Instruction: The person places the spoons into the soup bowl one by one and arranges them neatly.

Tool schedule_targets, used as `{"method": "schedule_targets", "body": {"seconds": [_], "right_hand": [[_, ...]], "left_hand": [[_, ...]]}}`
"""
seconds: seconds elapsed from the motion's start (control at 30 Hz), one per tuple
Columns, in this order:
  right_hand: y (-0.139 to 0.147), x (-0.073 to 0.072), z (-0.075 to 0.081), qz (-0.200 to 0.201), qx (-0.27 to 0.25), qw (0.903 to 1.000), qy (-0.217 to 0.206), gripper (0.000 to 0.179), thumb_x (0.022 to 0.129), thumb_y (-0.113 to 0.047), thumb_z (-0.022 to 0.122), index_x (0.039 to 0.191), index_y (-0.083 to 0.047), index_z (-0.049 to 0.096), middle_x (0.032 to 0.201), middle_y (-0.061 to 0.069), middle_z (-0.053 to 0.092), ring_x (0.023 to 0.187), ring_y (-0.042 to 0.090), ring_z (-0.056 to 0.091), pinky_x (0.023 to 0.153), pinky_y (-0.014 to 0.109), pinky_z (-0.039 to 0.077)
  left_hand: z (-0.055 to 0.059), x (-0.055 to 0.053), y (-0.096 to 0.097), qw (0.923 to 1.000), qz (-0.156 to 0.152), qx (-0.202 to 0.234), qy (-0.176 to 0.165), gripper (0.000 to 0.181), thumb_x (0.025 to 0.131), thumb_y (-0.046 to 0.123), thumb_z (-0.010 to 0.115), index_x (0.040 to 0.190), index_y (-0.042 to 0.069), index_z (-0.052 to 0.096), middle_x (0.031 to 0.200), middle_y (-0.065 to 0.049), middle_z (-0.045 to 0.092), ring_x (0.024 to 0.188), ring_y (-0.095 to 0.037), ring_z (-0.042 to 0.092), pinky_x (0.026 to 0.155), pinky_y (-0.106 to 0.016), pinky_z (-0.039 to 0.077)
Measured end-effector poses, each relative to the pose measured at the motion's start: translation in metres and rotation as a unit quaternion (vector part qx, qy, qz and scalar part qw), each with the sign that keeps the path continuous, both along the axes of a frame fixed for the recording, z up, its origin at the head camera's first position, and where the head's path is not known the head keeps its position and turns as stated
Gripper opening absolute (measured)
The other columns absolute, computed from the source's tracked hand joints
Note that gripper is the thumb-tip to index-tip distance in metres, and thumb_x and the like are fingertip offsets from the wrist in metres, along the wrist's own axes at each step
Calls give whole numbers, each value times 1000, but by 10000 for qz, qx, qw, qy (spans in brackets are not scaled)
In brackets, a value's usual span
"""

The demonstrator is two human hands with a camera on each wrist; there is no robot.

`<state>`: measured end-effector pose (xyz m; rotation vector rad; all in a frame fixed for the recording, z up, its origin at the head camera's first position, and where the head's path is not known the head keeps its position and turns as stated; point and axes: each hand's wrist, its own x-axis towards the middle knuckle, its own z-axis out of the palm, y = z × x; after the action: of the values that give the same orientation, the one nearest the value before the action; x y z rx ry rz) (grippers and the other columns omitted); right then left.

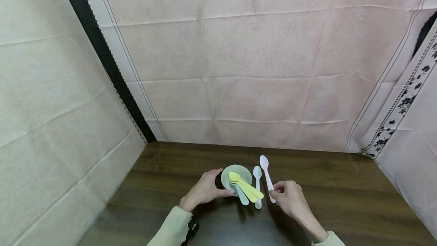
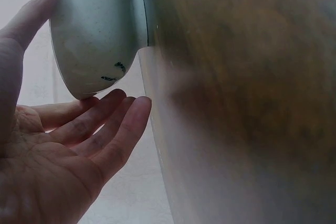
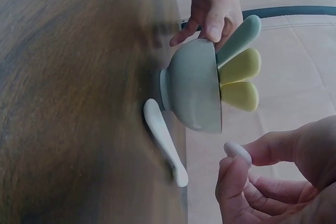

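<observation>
A small pale green bowl (image 1: 241,168) stands upright on the table. Around its left side my left hand (image 1: 206,188) holds it, the thumb near the rim and the fingertips against the outer wall in the left wrist view. Three spoons lean in the bowl, handles over the near right rim: a light green spoon (image 1: 242,196) and two yellow spoons (image 3: 239,66). Just right of the bowl lies a white spoon (image 1: 257,174) on the table. My right hand (image 1: 291,199) pinches a pale pinkish-white spoon (image 1: 266,172) by its handle end, its bowl pointing away from me.
The dark brown wooden table (image 1: 327,185) reaches back to a pale cloth wall (image 1: 252,86). More cloth hangs at both sides; the right cloth has a dark floral border (image 1: 404,101). A dark band (image 1: 106,56) shows at the left corner.
</observation>
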<state>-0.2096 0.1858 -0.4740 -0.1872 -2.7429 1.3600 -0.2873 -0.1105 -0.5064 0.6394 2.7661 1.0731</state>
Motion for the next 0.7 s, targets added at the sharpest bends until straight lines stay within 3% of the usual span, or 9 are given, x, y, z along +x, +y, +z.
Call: {"method": "schedule_targets", "body": {"seconds": [0.7], "right_hand": [[0, 3, 10, -5, -208, 9997, 147, 10, 95, -6, 75, 101, -1, 82, 77, 0, 74, 63, 12, 66, 58, 23, 47]], "left_hand": [[0, 2, 0, 10000, 8, 60, -16, 100, 86, 57, 90, 158, 0, 53, 160, -23, 57, 151, -47, 51, 121, -67, 45]]}}
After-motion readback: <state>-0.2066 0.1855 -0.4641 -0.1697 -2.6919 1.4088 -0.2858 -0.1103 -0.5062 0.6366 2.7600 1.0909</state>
